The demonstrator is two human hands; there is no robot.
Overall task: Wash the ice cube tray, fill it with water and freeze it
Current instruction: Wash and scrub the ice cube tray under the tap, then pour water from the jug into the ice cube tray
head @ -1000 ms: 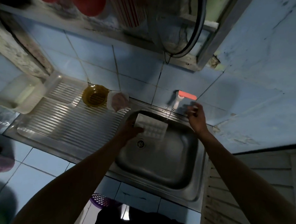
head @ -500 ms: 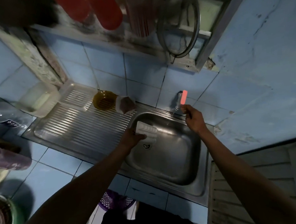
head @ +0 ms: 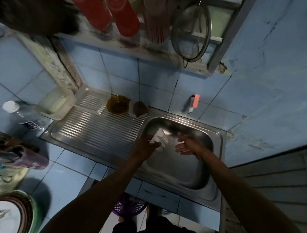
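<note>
Fingers of the left hand (head: 147, 146) pinched on the white tray (head: 158, 136), tray tilted over the sink (head: 217, 148) basin near the drain, right hand (head: 187, 146) just beside it, fingers spread, holding nothing, tap (head: 193, 103) on the wall behind, yellow bowl (head: 117, 105) on the drainboard.

Our left hand (head: 145, 147): fingers curled, gripping. Our right hand (head: 188, 145): fingers spread, empty. Both forearms extended forward.

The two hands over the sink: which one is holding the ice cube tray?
The left hand grips the white ice cube tray at its near edge. The right hand holds nothing; its fingers are spread open beside the tray.
</note>
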